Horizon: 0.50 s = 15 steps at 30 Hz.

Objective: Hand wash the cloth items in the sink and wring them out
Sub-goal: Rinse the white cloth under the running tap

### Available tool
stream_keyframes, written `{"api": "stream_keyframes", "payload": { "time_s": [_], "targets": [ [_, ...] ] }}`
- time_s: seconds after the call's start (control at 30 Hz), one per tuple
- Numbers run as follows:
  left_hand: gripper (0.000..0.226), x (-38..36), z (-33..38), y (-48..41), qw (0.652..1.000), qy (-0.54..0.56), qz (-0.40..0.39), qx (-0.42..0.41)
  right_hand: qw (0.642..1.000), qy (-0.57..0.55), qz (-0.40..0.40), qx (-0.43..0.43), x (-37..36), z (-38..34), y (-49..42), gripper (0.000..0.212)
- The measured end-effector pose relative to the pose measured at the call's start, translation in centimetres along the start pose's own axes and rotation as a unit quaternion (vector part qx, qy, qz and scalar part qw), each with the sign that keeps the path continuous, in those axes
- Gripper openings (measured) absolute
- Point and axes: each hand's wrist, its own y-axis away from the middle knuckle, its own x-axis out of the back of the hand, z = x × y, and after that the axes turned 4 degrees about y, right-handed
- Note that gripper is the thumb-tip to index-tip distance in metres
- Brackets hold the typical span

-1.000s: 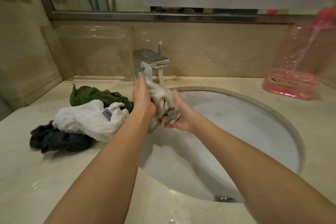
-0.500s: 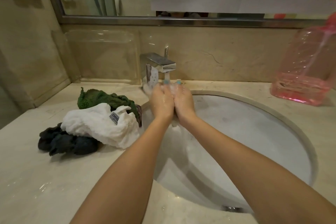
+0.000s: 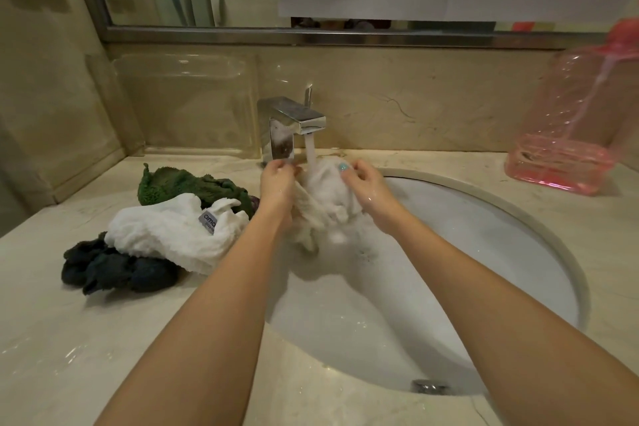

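A wet white cloth (image 3: 326, 197) is bunched under the running stream of the chrome faucet (image 3: 294, 121), above the back-left part of the white sink (image 3: 484, 252). My left hand (image 3: 278, 183) grips its left side, fingers curled. On the cloth's right side my right hand (image 3: 363, 187) grips it the same way. Part of the cloth hangs down between my wrists. On the counter to the left lie a white towel with a grey label (image 3: 173, 235), a green cloth (image 3: 183, 183) and a dark cloth (image 3: 110, 270), piled together.
A pink transparent bottle (image 3: 567, 135) stands on the counter at the right. A clear plastic tray (image 3: 186, 104) leans against the back wall to the left of the faucet. A mirror runs along the wall above. The beige counter (image 3: 69, 339) is wet near the front.
My hands were pressed together under the faucet half a second ago; now they have moved apart, and the white cloth shows spread between them under the water.
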Motion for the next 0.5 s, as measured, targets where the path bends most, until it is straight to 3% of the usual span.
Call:
{"api": "stream_keyframes", "payload": {
  "time_s": [0.13, 0.23, 0.33, 0.43, 0.5],
  "targets": [
    [0.036, 0.1, 0.2, 1.6, 0.981, -0.095, -0.145, 0.083, 0.998, -0.025, 0.049, 0.029, 0.0, -0.4, -0.6, 0.019],
    [0.043, 0.7, 0.6, 1.8, 0.971, -0.056, -0.205, 0.111, 0.995, 0.026, 0.08, 0.045, 0.2, -0.4, -0.6, 0.016],
    [0.036, 0.5, 0.6, 1.8, 0.986, 0.013, -0.163, 0.036, 0.991, 0.064, 0.102, 0.064, 0.7, -0.2, -0.6, 0.016],
    [0.004, 0.3, 1.0, 2.1, 0.991, 0.065, -0.119, 0.001, 0.992, 0.072, 0.083, 0.055, 0.6, -0.4, -0.7, 0.017],
    [0.01, 0.7, 1.0, 1.8, 0.993, 0.051, -0.093, -0.055, 0.986, 0.122, 0.088, 0.065, 0.3, -0.5, -0.6, 0.02]
  ]
}}
